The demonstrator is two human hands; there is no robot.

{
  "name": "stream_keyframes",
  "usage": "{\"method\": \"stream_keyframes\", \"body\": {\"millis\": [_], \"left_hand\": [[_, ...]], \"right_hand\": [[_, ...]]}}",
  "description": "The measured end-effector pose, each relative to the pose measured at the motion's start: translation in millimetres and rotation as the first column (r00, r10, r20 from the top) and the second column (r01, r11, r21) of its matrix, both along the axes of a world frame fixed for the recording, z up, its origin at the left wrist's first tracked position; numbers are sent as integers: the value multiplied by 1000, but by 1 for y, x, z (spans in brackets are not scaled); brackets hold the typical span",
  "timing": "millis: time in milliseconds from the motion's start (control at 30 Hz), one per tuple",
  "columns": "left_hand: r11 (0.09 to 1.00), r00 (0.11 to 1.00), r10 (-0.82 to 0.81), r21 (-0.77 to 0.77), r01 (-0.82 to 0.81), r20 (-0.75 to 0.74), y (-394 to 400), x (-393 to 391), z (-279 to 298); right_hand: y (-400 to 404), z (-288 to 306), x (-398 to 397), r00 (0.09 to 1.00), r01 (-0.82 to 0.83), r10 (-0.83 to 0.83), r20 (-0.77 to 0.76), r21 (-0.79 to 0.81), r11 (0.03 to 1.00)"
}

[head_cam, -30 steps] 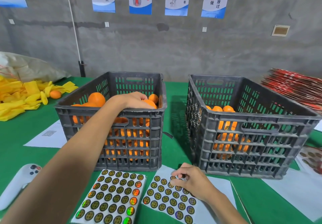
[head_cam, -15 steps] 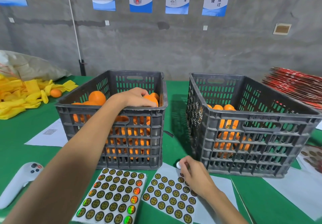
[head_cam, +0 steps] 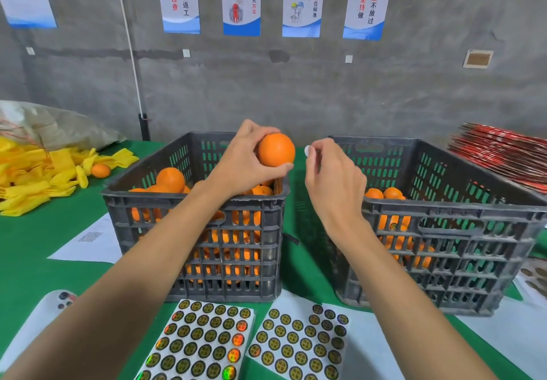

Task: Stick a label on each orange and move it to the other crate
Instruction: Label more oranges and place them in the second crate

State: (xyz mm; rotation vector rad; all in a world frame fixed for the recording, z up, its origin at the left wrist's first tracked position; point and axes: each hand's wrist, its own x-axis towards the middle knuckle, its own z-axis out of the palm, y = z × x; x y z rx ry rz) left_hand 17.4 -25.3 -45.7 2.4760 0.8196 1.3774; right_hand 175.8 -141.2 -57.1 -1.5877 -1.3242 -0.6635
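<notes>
An orange (head_cam: pixel 276 149) is held up by the left hand (head_cam: pixel 245 163), above the far right corner of the left crate (head_cam: pixel 195 217); the grip is closed round the fruit, with the fingers curled over its top and the thumb pressed under it. Just to the right of the orange, not touching it, a small white round label (head_cam: pixel 308 151) is pinched between the fingertips of the right hand (head_cam: pixel 336 178), which is raised over the gap between the two crates (only the pale face of the label is shown, so its print cannot be read). The left crate is seen heaped with oranges up to its rim. In the right crate (head_cam: pixel 444 226) fewer oranges are seen, lying low along its left side. Both crates are set on a green worktop (head_cam: pixel 299 264). Near the front edge two sticker sheets (head_cam: pixel 299 344) are laid side by side, each covered in rows of dark round labels. A white controller (head_cam: pixel 44 317) is seen at the lower left, partly covered by the left forearm.
</notes>
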Motion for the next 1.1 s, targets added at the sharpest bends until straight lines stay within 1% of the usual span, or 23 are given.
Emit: {"method": "stream_keyframes", "body": {"millis": [100, 167, 200, 267, 333, 400, 433, 500, 567, 600, 667, 700, 733, 767, 800, 833, 867, 900, 933, 967, 1000, 1100], "left_hand": [[999, 999, -24, 25, 23, 21, -5, 5, 3], [999, 999, -32, 38, 32, 13, -8, 7, 8], [999, 1000, -31, 42, 31, 5, -9, 6, 11], [999, 1000, -17, 40, 17, -1, -12, 5, 16], [999, 1000, 4, 38, -4, 4, -14, 4, 20], [998, 999, 38, 50, -37, -13, -15, 4, 24], [997, 998, 56, 58, -55, -28, -15, 5, 25], [996, 997, 74, 59, -72, -36, -15, 8, 26], [998, 998, 56, 14, -55, -23, -14, 12, 24], [999, 999, 29, -17, -29, -26, -14, 15, 23], [986, 995, -104, -131, 101, -15, -14, 19, 20], [964, 985, -172, -206, 170, 9, -12, 19, 19], [944, 981, -195, -269, 192, 15, -8, 17, 18], [934, 985, -174, -320, 159, -17, -1, 11, 18], [930, 988, -120, -360, 76, -101, 7, 2, 21], [921, 970, -49, -386, -49, -238, 16, -9, 23], [902, 911, 29, -382, -201, -411, 25, -21, 26], [868, 820, 91, -359, -344, -566, 32, -32, 27], [824, 729, 127, -338, -455, -673, 38, -41, 26], [784, 663, 144, -324, -529, -734, 43, -49, 23], [754, 623, 152, -318, -575, -767, 46, -53, 20], [721, 554, 130, -305, -622, -822, 49, -57, 9]], "right_hand": [[10, 5, -3, 998, 43, -41, 38, -34, 998], [14, 4, -6, 1000, 16, -16, 5, -15, 1000], [16, 4, -7, 999, -23, 23, -33, 10, 1000], [19, 4, -5, 979, -150, 157, -132, 61, 987], [22, 7, -2, 932, -285, 296, -210, 82, 955], [21, 9, -1, 886, -371, 375, -272, 68, 926], [21, 10, -1, 877, -385, 379, -294, 39, 922], [20, 11, -2, 899, -365, 332, -287, -69, 928], [20, 13, -5, 915, -346, 300, -270, -139, 928], [20, 15, -7, 909, -344, 297, -293, -127, 930], [17, 21, -5, 905, -306, 262, -336, -85, 948], [15, 24, -2, 929, -247, 204, -308, -107, 963], [13, 26, 3, 963, -159, 117, -244, -161, 974], [9, 27, 8, 986, -63, 29, -162, -211, 975], [5, 27, 15, 995, 22, -43, -85, -230, 973], [1, 26, 21, 995, 83, -94, -35, -224, 971], [-2, 25, 28, 991, 128, -133, -10, -213, 969], [-4, 23, 34, 986, 161, -165, -4, -208, 965], [-4, 21, 40, 982, 182, -188, -7, -209, 961], [-5, 19, 44, 981, 188, -195, -13, -214, 959], [-6, 16, 47, 982, 181, -190, -21, -212, 960], [-6, 8, 50, 990, 131, -137, -18, -204, 970]]}}
